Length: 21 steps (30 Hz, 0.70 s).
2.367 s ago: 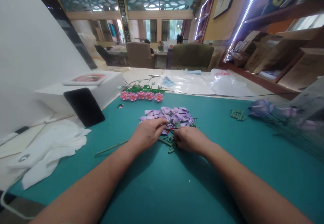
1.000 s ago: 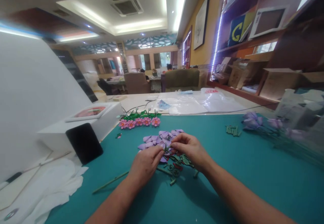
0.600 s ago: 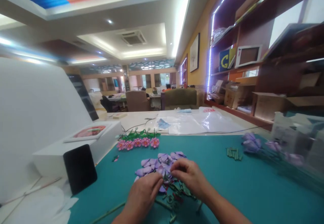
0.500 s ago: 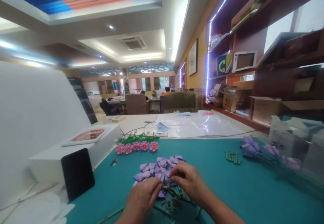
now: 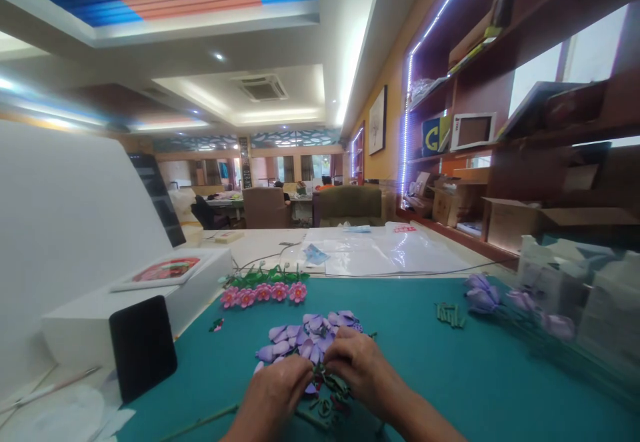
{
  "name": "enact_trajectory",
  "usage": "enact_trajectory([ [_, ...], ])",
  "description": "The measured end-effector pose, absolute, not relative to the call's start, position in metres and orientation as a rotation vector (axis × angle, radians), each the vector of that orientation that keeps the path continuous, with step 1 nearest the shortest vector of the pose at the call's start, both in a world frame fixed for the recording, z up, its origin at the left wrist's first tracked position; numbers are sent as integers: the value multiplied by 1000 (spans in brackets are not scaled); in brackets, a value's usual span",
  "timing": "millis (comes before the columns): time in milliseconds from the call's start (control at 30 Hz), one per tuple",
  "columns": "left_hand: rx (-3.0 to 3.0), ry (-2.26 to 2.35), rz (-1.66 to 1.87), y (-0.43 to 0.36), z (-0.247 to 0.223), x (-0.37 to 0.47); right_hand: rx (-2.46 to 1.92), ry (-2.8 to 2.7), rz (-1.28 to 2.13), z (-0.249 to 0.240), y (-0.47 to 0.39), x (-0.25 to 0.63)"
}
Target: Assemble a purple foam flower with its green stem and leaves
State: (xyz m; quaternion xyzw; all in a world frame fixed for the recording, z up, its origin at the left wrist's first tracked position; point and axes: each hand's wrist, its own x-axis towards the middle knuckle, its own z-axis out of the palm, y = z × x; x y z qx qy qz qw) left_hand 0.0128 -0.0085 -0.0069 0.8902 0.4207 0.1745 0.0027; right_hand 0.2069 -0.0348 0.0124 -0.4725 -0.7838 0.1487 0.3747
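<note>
My left hand (image 5: 281,389) is closed, fingertips pinched together, at the near edge of a pile of lavender petals (image 5: 286,341). Opposite it, my right hand (image 5: 361,366) is also pinched, its fingertips close to the left ones. What sits between the fingers is too small and hidden to make out. Under and between both hands lie small curled green pieces (image 5: 325,406), with a bit of dark red among them. A thin green stem (image 5: 207,421) runs out to the left from beneath my left hand.
Pink flowers (image 5: 263,293) with green leaves lie in a row on the teal mat (image 5: 450,382). Short green sticks (image 5: 450,315) and purple flowers (image 5: 483,293) are at right, beside clear plastic boxes (image 5: 550,272). A black tablet-like panel (image 5: 143,349) leans against a white box (image 5: 80,325).
My right hand has come down and left, nearer my left hand, both still pinched. The whole view has shifted slightly. The petals and pink flowers lie as before.
</note>
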Motion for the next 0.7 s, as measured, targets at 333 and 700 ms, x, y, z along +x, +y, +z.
enact_trajectory([
  [333,2848,1356,474,-6,-10,12,-1184,-1999,340,11,-36,203],
  [700,2853,1346,561,-7,-12,13,-1213,-1992,354,10,-36,202],
])
